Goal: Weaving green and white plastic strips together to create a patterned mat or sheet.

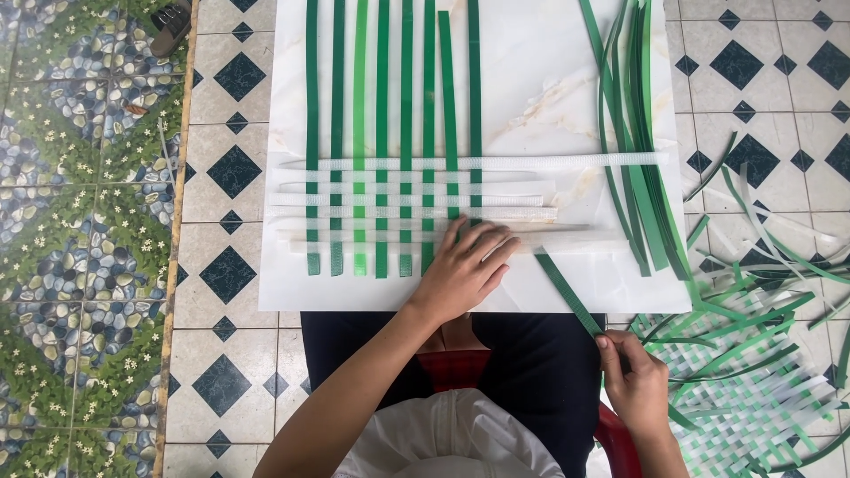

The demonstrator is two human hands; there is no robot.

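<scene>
A weave lies on a white marbled board (549,71): several upright green strips (382,106) crossed by several white strips (496,161). My left hand (465,270) rests flat on the weave's lower right corner, fingers spread over the white strips and the last green strips. My right hand (636,382) is off the board's lower right edge and pinches the near end of a loose green strip (567,290). That strip runs diagonally up and left toward the weave.
A bundle of loose green strips (633,133) lies along the board's right side. A finished green-and-white woven mat (753,389) and scattered strip offcuts lie on the tiled floor at the right. A sandal (170,25) sits at the top left.
</scene>
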